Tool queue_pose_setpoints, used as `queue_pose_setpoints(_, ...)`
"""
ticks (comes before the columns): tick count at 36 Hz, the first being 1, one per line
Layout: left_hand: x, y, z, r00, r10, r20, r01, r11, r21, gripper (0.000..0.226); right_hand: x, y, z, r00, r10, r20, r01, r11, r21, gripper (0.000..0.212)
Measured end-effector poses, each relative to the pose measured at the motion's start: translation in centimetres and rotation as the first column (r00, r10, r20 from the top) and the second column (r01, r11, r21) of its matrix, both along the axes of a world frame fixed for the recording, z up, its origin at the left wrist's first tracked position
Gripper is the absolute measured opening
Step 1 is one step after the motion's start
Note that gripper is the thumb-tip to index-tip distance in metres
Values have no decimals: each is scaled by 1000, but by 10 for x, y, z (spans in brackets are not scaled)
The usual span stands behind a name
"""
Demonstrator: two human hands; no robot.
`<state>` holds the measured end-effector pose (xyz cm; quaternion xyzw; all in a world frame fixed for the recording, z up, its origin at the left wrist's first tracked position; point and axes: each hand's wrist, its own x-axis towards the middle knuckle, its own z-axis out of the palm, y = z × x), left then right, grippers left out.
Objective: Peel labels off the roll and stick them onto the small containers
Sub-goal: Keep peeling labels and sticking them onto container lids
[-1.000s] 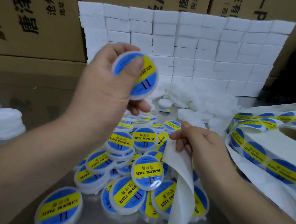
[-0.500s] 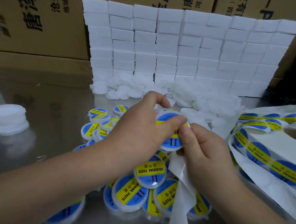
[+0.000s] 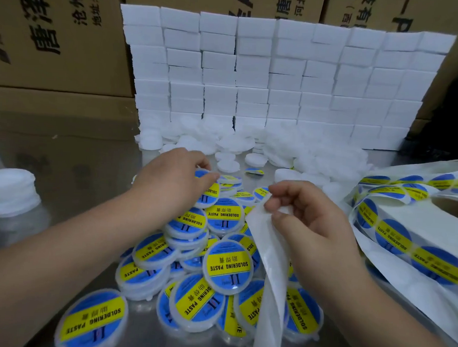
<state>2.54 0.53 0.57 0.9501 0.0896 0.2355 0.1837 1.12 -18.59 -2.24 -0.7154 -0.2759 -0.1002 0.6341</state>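
Setting a finished piece down looks to be the step in hand, so read everything from one landmark: the pile of labelled containers [image 3: 225, 266] in the middle of the table [image 3: 72, 149]. Behind the pile stand the cardboard boxes [image 3: 57, 37] and, nearer, the wall of white blocks [image 3: 281, 70]; neither needs your attention. To the right of the pile lies the label roll [image 3: 411, 217], its printed strip trailing loose toward the pile. Just behind the pile sits the heap of plain containers [image 3: 234, 144], where your next one should come from. Over the pile's right side hangs the backing strip [image 3: 270, 268], bare where it shows, and your right hand [image 3: 313, 220] pinches its upper end between thumb and fingers. Your left hand [image 3: 171, 183] is at the pile's far top, fingers curled round one labelled container [image 3: 208, 196] that touches its neighbours. Lay that one flat, label up, so it does not slide off the pile, then reach past the pile for a plain one. Draw the strip back sharply over itself so the next label lifts at its edge, and touch only that edge. Centre the label on the lid and press outward from the middle.
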Motion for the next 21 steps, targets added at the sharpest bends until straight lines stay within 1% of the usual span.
queue_pose_setpoints(2,2,2,-2,999,43,-8,-41,986,161,30,-1,-1,1,999,13,34,-13,1000,-5,40)
queue_pose_setpoints(4,0,1,-1,996,29,80,-50,960,275,43,-2,-1,2,997,8,81,-6,1000,-20,45)
queue_pose_setpoints(5,-3,-2,2,989,-7,144,-37,953,301,43,-2,-1,2,994,2,106,1,1000,-27,46)
queue_pose_setpoints(6,-6,-5,6,979,-53,197,-9,954,300,39,-2,-1,3,992,-3,128,7,1000,-29,47)
queue_pose_setpoints(7,-9,-9,9,968,-99,228,42,969,242,31,-2,-1,3,989,-9,147,12,1000,-23,48)
queue_pose_setpoints(8,-13,-14,12,965,-141,220,118,986,115,23,-3,-1,4,986,-14,165,15,1000,-8,51)
queue_pose_setpoints(9,-17,-20,15,964,-201,172,216,974,-71,19,-4,0,5,983,-20,180,18,1000,12,54)
queue_pose_setpoints(10,-21,-27,18,954,-279,110,299,912,-281,19,-4,0,6,981,-26,191,19,999,37,56)
queue_pose_setpoints(11,-26,-33,20,927,-370,53,351,810,-470,21,-5,0,7,980,-29,195,17,998,63,58)
queue_pose_setpoints(12,-30,-39,22,889,-457,7,364,699,-615,21,-6,1,8,980,-24,195,8,996,85,58)
queue_pose_setpoints(13,-32,-42,22,853,-523,-1,368,602,-709,21,-7,1,9,982,-12,189,-8,994,105,57)
queue_pose_setpoints(14,-34,-45,22,828,-560,21,371,520,-769,20,-7,1,9,984,4,179,-27,992,125,55)
queue_pose_setpoints(16,-35,-48,20,809,-581,89,358,366,-859,17,-8,0,10,988,32,148,-55,987,153,51)
queue_pose_setpoints(17,-34,-49,20,804,-580,130,338,266,-903,16,-9,-1,10,991,45,127,-65,985,159,49)
queue_pose_setpoints(18,-34,-49,19,800,-573,176,313,148,-938,21,-11,-1,10,992,61,108,-78,983,165,48)
queue_pose_setpoints(19,-33,-49,19,799,-559,222,288,31,-957,31,-12,-1,10,992,80,96,-96,981,168,47)
queue_pose_setpoints(20,-32,-49,20,802,-538,261,271,-61,-961,41,-13,0,10,991,104,86,-117,979,166,47)
queue_pose_setpoints(21,-32,-49,20,804,-520,291,263,-127,-956,48,-14,1,10,989,129,75,-140,977,160,47)
